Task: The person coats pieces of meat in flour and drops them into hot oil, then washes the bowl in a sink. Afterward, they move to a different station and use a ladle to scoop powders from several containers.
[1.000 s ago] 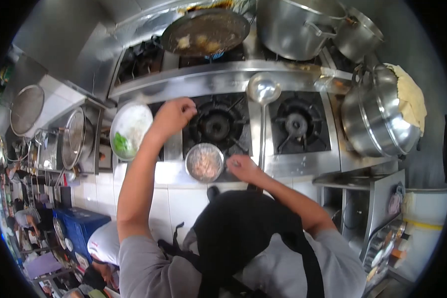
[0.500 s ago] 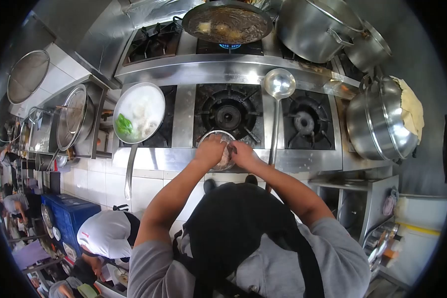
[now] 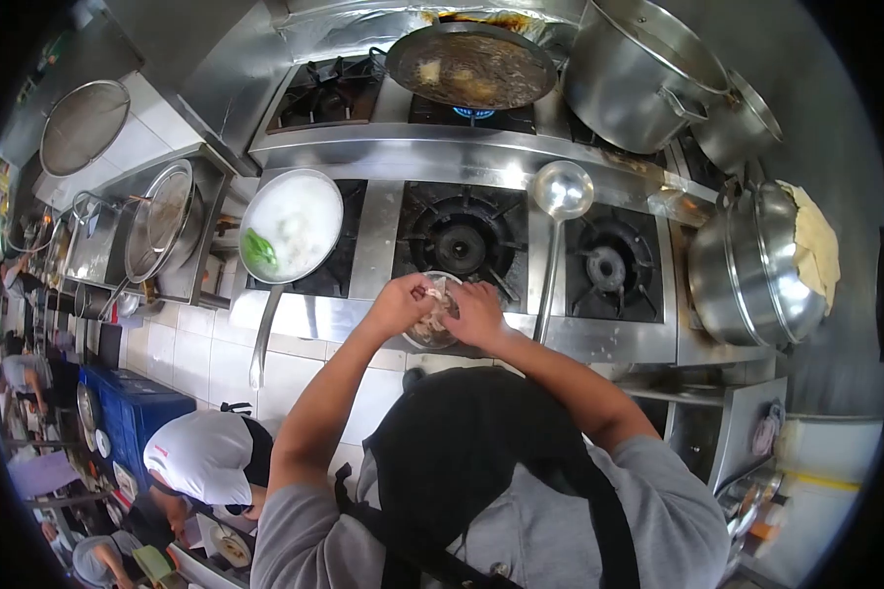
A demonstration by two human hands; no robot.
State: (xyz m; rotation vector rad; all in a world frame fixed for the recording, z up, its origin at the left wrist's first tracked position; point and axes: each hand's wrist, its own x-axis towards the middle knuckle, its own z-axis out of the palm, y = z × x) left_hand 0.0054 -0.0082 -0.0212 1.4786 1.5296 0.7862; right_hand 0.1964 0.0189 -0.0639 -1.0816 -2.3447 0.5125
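Note:
A small round bowl (image 3: 430, 338) at the stove's front edge holds pale, brownish-pink pieces that look like raw meat. My left hand (image 3: 399, 303) is over the bowl's left side, its fingers pinched on a small pale piece. From the right, my right hand (image 3: 475, 312) reaches over the rim with fingers curled down among the pieces; what its fingertips grip is hidden. To the left, a long-handled pan (image 3: 326, 221) holds white, foamy liquid and a green leaf (image 3: 259, 251). A large steel ladle (image 3: 563, 190) lies right of the middle burner (image 3: 462, 247).
At the back, a wok (image 3: 469, 67) of bubbling oil sits over a blue flame. Tall pots (image 3: 631, 83) stand beside it. A steel steamer pot (image 3: 746, 270) is at right, strainers (image 3: 159, 218) at left. A co-worker (image 3: 201, 454) bends over behind me on the left.
My left hand has drawn slightly left and lifted from the pieces, now pinching one. The fingers of my right hand have spread further over the bowl. The camera view has shifted slightly.

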